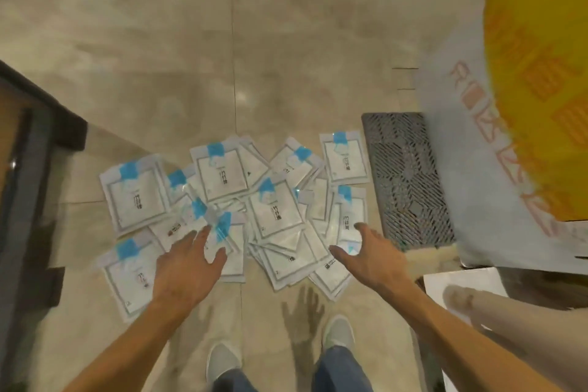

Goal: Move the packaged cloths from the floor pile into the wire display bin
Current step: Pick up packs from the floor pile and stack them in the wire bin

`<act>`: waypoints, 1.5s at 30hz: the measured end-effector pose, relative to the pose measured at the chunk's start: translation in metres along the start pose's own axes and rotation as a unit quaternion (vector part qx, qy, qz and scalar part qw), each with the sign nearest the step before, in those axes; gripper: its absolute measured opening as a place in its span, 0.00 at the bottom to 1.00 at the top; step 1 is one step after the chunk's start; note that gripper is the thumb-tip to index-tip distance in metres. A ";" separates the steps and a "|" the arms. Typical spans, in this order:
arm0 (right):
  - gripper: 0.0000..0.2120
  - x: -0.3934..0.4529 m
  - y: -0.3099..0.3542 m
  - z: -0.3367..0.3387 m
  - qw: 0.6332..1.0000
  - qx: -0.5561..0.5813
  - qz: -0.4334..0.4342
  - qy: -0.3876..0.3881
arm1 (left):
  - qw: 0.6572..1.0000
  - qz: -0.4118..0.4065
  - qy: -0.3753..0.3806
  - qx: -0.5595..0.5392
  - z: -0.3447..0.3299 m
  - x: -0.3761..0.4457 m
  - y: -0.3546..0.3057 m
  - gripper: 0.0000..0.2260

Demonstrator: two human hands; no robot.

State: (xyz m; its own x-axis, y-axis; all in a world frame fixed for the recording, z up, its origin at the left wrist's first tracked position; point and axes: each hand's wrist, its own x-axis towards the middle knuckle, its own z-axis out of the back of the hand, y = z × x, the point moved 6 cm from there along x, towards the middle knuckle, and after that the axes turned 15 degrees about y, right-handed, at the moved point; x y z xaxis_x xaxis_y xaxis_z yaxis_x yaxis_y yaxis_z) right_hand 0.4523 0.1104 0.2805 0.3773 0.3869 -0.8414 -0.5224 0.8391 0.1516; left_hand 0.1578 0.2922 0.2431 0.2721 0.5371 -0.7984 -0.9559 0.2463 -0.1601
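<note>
White packets (273,210), blue tabs; beige floor (191,57); yellow sign (541,57).

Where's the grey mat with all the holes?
In the head view the grey mat lies flat on the floor at the right edge of the packet pile, ahead of the right hand and beside the yellow and white sign.

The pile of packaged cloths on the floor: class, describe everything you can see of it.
The pile of packaged cloths is a loose, overlapping heap of flat, clear plastic packets, each showing white cloth, a printed border, dark text and a blue top label. They lie at mixed angles on the tiled floor, beside a grey plastic grid. Left hand and right hand reach over them, fingers spread.
</note>
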 end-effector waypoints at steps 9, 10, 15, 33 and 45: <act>0.45 0.272 -0.028 -0.110 0.989 0.135 0.056 0.006 | 0.995 -0.027 0.027 -0.087 -0.127 0.283 -0.015 0.37; 0.46 0.296 -0.030 -0.124 0.987 0.151 0.058 0.012 | 0.994 -0.026 0.032 -0.099 -0.139 0.311 -0.016 0.39; 0.50 0.372 -0.033 -0.186 0.971 0.226 0.067 0.026 | 0.981 0.024 0.042 -0.186 -0.173 0.395 -0.029 0.62; 0.13 0.388 -0.067 -0.206 0.931 0.353 0.073 -0.066 | 0.987 0.104 0.035 -0.117 -0.197 0.413 -0.016 0.47; 0.13 0.372 -0.128 -0.196 0.800 0.599 0.031 0.004 | 0.845 0.004 -0.038 -0.533 -0.203 0.348 0.022 0.13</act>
State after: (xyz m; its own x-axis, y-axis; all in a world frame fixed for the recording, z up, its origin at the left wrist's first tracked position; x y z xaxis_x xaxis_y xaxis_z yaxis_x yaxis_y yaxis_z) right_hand 0.5095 0.0713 -0.1536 0.3713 0.4444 -0.8153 0.5698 0.5842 0.5779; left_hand 0.2090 0.3211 -0.1561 0.2319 0.5956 -0.7691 -0.5026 -0.6036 -0.6189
